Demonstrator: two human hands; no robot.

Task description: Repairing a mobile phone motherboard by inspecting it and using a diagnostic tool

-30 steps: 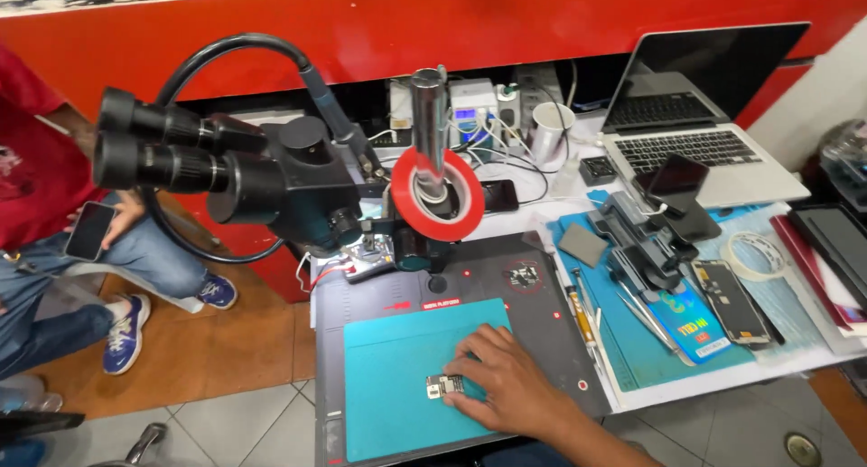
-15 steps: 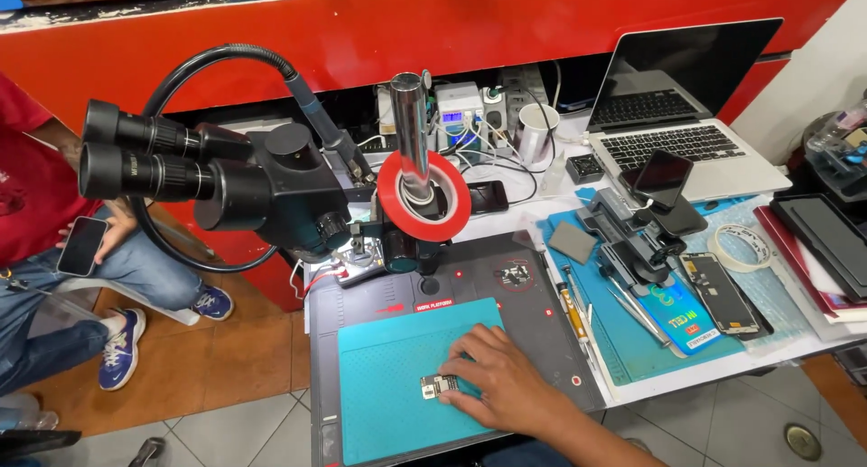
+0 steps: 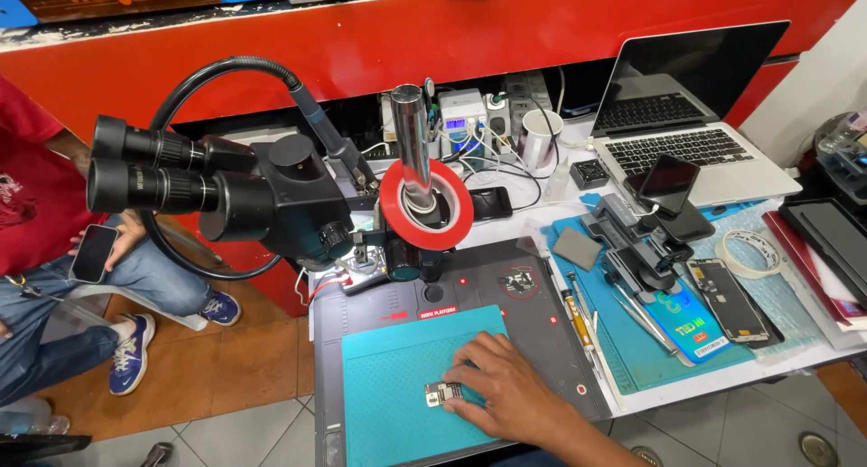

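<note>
My right hand [image 3: 508, 396] lies palm down on the teal silicone mat [image 3: 397, 368], which sits on a dark work platform [image 3: 542, 313]. Its fingertips pinch a small circuit board [image 3: 442, 394] against the mat. The forearm runs off the bottom edge to the right. A black stereo microscope [image 3: 271, 196] on a chrome post [image 3: 411, 142], ringed by a red tape roll [image 3: 424, 205], hangs above and to the left of the mat. My left hand is out of view.
Right of the platform, a blue mat [image 3: 632, 350] carries a phone clamp jig [image 3: 637, 241], tweezers, screwdrivers, a phone screen [image 3: 727, 295] and tape. An open laptop [image 3: 686, 115] and a mug [image 3: 540, 137] stand behind. At left a seated person in jeans holds a phone [image 3: 93, 253].
My view has shifted slightly. The hand stays on the small board at the same spot on the teal mat.
</note>
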